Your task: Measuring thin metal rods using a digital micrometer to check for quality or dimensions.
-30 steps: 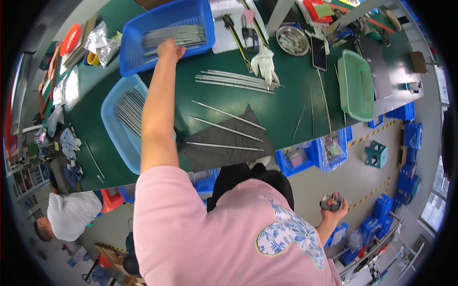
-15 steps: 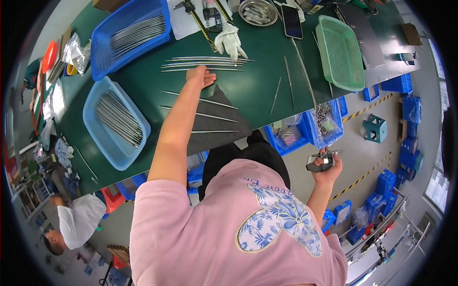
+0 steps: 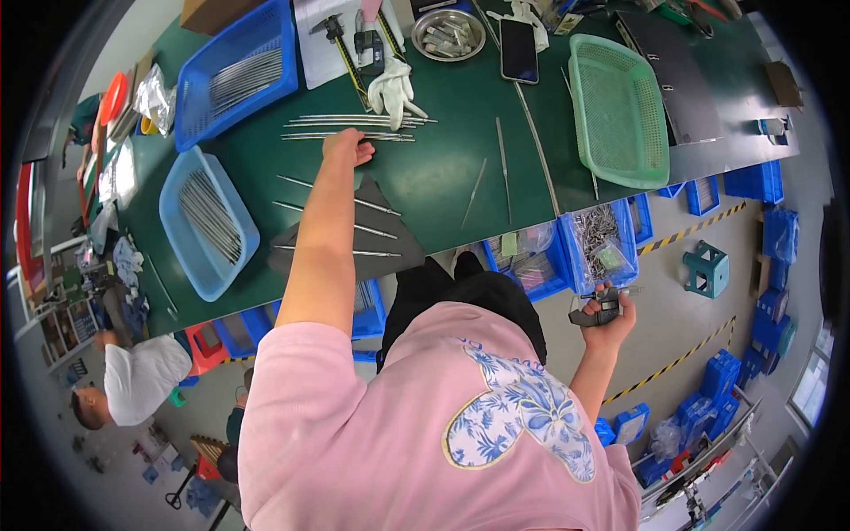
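Left hand (image 3: 350,148) is out over the bench (image 3: 443,190), at the near side of a row of thin metal rods (image 3: 390,136); fingers close together, pointing right. Can't tell if it's pinching a rod or just touching.

Right hand (image 3: 609,320) is off the bench, low and to the right, curled around a grey-black gauge (image 3: 606,307), micrometer type by its shape.

Bodyward of the left hand: three more rods (image 3: 379,208), spaced apart on a dark grey cloth (image 3: 372,243); forearm crosses above them.

Left of the left hand: light blue tray (image 3: 166,212) with a stack of rods. Further out, darker blue basket (image 3: 188,124), also holding rods.

Just beyond the left hand and a bit right: white glove (image 3: 391,93), touching the row.

Beyond the right hand: blue bin (image 3: 569,257) of small metal parts; further out on the bench, green basket (image 3: 579,106).
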`<state>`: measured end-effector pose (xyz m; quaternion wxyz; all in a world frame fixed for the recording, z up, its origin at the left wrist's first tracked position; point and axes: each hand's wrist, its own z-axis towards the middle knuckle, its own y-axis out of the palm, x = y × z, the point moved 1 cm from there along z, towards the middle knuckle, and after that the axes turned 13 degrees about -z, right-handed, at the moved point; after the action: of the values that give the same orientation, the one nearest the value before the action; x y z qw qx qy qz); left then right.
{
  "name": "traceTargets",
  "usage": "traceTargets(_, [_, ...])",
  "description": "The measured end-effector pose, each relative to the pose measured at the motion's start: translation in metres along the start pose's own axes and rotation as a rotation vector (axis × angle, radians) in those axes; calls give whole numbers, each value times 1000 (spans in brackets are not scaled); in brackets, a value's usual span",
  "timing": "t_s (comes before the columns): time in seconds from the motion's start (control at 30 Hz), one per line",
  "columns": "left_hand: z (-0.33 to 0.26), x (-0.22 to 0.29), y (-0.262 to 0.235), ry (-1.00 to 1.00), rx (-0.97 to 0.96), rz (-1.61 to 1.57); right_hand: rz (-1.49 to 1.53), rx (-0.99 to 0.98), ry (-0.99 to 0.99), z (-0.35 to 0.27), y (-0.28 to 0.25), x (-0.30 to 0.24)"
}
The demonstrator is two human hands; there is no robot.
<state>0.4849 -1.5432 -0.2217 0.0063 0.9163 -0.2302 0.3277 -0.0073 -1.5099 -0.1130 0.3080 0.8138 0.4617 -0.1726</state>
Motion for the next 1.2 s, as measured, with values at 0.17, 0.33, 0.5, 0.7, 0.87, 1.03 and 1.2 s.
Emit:
traceTargets(0.17, [-2,-13,-5,30,-9,-161,-61,-55,76,18,1,-9])
traceTargets(0.33, [-44,-14,8,164,57,145,-106,-109,92,35,3,-20])
traceTargets(0.5, [-37,-16,0,140,151,61,-134,-116,61,34,27,-26])
traceTargets(0.7, [-88,-29,-32,-21,-249,-601,-591,-224,-121,15,94,-4])
traceTargets(0.87, [-226,-26,-43,203,-559,-677,-819,-654,-265,-38,181,17])
traceTargets(1.03, [-288,-23,-57,440,-588,-675,-764,-860,-410,-66,201,9])
traceTargets(1.2, [-309,-27,-63,687,-693,-687,-692,-935,-475,-79,194,-1])
